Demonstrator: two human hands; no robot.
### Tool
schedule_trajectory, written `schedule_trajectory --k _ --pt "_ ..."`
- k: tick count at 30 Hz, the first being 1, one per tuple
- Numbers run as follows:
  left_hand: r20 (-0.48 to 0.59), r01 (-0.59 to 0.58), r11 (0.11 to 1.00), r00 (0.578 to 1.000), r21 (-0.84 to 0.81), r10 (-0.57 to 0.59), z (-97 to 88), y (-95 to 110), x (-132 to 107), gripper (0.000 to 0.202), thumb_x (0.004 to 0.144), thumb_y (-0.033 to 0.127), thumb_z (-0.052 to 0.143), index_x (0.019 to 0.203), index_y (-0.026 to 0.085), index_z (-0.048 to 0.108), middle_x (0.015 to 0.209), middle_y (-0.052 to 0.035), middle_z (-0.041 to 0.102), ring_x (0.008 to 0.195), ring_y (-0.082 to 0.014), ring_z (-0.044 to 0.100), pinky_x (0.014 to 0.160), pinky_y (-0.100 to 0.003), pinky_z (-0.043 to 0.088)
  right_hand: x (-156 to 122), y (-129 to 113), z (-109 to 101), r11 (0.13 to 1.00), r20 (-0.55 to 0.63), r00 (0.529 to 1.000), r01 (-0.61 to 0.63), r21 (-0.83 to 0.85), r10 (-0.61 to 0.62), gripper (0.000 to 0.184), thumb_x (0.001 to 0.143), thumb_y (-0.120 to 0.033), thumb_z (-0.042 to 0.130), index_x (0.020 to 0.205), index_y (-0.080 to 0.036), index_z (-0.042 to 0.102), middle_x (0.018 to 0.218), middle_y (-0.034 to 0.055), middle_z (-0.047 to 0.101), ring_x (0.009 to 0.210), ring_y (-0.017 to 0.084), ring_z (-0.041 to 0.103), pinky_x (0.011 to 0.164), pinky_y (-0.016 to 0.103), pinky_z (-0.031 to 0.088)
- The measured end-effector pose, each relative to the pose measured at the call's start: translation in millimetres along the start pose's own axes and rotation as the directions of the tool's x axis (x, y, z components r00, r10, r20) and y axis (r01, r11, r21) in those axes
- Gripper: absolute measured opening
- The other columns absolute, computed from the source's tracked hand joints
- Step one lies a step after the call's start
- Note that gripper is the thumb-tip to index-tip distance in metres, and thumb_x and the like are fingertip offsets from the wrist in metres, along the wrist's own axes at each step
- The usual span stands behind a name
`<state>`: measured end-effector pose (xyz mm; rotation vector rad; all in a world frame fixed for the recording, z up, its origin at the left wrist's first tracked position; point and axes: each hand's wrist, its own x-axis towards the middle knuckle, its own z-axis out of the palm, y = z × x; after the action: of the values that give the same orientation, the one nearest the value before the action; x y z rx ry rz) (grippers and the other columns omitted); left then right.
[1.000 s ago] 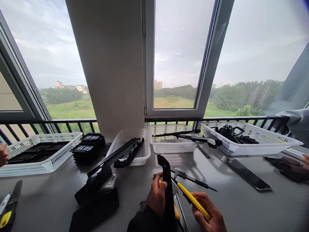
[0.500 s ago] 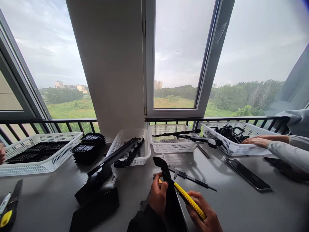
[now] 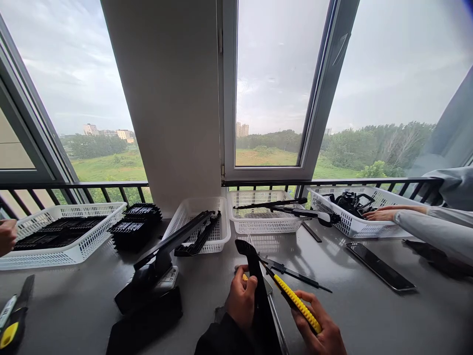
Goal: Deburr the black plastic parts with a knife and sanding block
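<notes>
My left hand (image 3: 242, 301) is closed round a long black plastic part (image 3: 261, 296), held tilted up with its curved, wider tip pointing away from me. A bit of yellow shows by the left fingers; what it belongs to is unclear. In my right hand (image 3: 318, 325) is a yellow and black utility knife (image 3: 297, 303), its front end pointing up and left at the part's right edge. Whether the blade touches the edge I cannot tell. Behind them a dark caliper (image 3: 291, 272) lies on the grey table (image 3: 332, 266).
White baskets (image 3: 199, 204) with black parts line the window side. Stacked black parts (image 3: 135, 227) and a stand-like black device (image 3: 155, 271) are at left. Right lies a phone (image 3: 380, 266). A co-worker's hands (image 3: 388, 213) reach into the right basket; another person's hand (image 3: 6, 236) is far left.
My right hand and the knife have moved a little right and down along the part. The left hand stays put. The co-worker's hands at right shifted left, and the hand at far left came further in.
</notes>
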<state>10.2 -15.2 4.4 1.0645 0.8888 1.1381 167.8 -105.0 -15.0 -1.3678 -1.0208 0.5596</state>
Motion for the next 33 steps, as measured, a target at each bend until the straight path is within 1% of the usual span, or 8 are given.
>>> schedule_trajectory --k 4,8,12,14,19,23,27,33 --pt "-0.003 0.011 1.0 1.0 -0.017 -0.011 0.8 0.9 -0.6 0.044 0.084 0.058 0.075 0.102 0.02 0.061 0.058 0.0077 0.054 0.048 -0.0105 0.043 0.05 -0.023 0.033 -0.2 -1.1 0.3 1.0 0.018 1.0 0.005 0.023 -0.005 0.051 0.086 -0.071 0.071 0.105 -0.024 0.074 0.094 0.0042 0.082 0.073 0.021 0.074 0.066 0.023 0.058" --pt "0.017 0.036 0.999 0.999 -0.028 -0.036 2.4 2.6 -1.0 0.046 0.083 0.062 0.075 0.093 0.02 0.06 0.058 0.0085 0.048 0.05 -0.0097 0.039 0.051 -0.023 0.032 0.9 -2.5 -2.1 1.0 -0.006 1.0 -0.027 0.014 0.027 0.047 0.087 -0.067 0.071 0.107 -0.024 0.073 0.094 0.0039 0.082 0.078 0.021 0.075 0.066 0.021 0.058" --pt "0.019 0.042 0.999 0.999 -0.027 -0.042 4.4 6.9 -2.2 0.051 0.079 0.067 0.077 0.083 0.019 0.06 0.061 0.0063 0.05 0.055 -0.0103 0.042 0.054 -0.024 0.035 0.1 -6.6 -4.0 0.999 -0.015 0.999 -0.04 -0.012 0.04 0.048 0.088 -0.068 0.069 0.108 -0.024 0.072 0.091 0.0039 0.081 0.067 0.02 0.071 0.06 0.022 0.056" --pt "0.011 0.035 0.999 0.999 -0.024 -0.035 5.1 8.6 -3.0 0.051 0.08 0.068 0.077 0.085 0.018 0.064 0.064 0.0037 0.056 0.058 -0.0121 0.048 0.057 -0.025 0.038 -1.3 -9.1 -3.5 1.0 -0.002 1.0 -0.027 -0.007 0.027 0.049 0.088 -0.069 0.069 0.107 -0.024 0.072 0.089 0.0036 0.081 0.066 0.02 0.071 0.058 0.022 0.055" --pt "-0.008 0.017 1.0 1.0 -0.015 -0.017 5.4 8.9 -3.2 0.055 0.08 0.069 0.077 0.098 0.018 0.071 0.07 -0.0004 0.065 0.065 -0.0175 0.06 0.062 -0.027 0.044 -5.1 -11.5 1.0 0.999 0.01 0.999 0.035 0.041 -0.035 0.047 0.087 -0.07 0.071 0.103 -0.025 0.072 0.086 0.002 0.081 0.064 0.017 0.07 0.064 0.02 0.057" --pt "0.01 0.012 1.0 1.0 -0.011 -0.012 6.3 9.4 -3.1 0.054 0.08 0.07 0.077 0.092 0.018 0.07 0.066 0.0006 0.064 0.059 -0.0154 0.056 0.06 -0.027 0.043 -4.6 -9.5 2.3 0.998 0.017 0.999 0.051 0.036 -0.052 0.049 0.087 -0.071 0.07 0.101 -0.025 0.073 0.087 0.0033 0.081 0.065 0.019 0.072 0.063 0.021 0.058" --pt "0.024 0.005 1.0 1.0 -0.008 -0.005 7.3 11.8 -3.8 0.054 0.081 0.07 0.076 0.092 0.017 0.069 0.068 -0.0002 0.065 0.06 -0.0151 0.056 0.06 -0.027 0.044 -2.6 -8.8 -0.8 1.0 -0.01 1.0 0.015 0.021 -0.015 0.05 0.087 -0.072 0.071 0.104 -0.025 0.073 0.084 0.0022 0.08 0.066 0.018 0.071 0.066 0.02 0.058" --pt "0.011 0.012 1.0 1.0 0.005 -0.012 7.8 13.2 -4.4 0.052 0.08 0.069 0.076 0.088 0.018 0.067 0.066 0.0006 0.062 0.061 -0.0153 0.055 0.059 -0.026 0.042 -3.0 -11.8 0.3 0.998 0.04 0.999 0.028 0.058 -0.03 0.05 0.086 -0.073 0.072 0.1 -0.025 0.074 0.088 0.0036 0.08 0.073 0.021 0.073 0.067 0.021 0.058"
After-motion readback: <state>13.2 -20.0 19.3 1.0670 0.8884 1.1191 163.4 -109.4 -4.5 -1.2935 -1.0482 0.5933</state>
